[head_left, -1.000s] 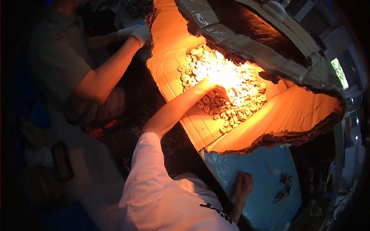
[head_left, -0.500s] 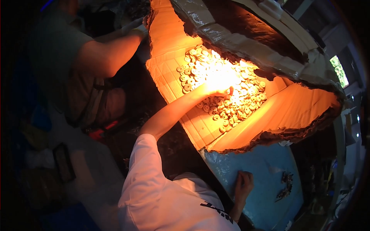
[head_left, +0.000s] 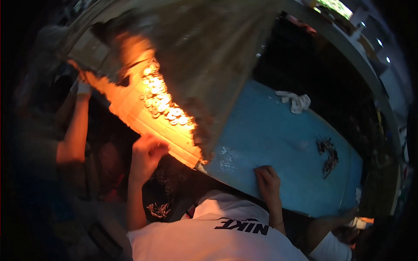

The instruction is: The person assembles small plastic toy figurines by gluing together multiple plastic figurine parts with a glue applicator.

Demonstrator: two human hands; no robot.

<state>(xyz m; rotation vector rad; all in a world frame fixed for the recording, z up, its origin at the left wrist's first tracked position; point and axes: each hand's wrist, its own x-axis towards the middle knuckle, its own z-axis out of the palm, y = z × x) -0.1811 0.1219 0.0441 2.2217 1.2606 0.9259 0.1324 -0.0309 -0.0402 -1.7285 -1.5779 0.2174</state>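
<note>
My left hand point(head_left: 149, 151) is raised at the near edge of the torn cardboard box point(head_left: 130, 113). Its fingers are bent and pressed together, and I cannot make out whether something small is between them. Inside the box, a heap of small round pieces with centre holes point(head_left: 163, 102) glows under strong orange light; the dark upper flap hides part of it. My right hand point(head_left: 267, 179) rests on the near edge of the blue tabletop point(head_left: 278, 139), fingers curled in, their contents hidden.
A white cloth or glove point(head_left: 296, 102) and a small cluster of dark thin pieces point(head_left: 328, 156) lie on the blue tabletop. Small brownish pieces point(head_left: 159, 210) sit low by my lap. A co-worker's arm point(head_left: 76, 135) reaches the box at left; another person's arm point(head_left: 324, 228) shows lower right.
My left hand has drawn back from the heap to the box's near edge. The view has swung right, showing more blue tabletop, and the flap now covers more of the heap.
</note>
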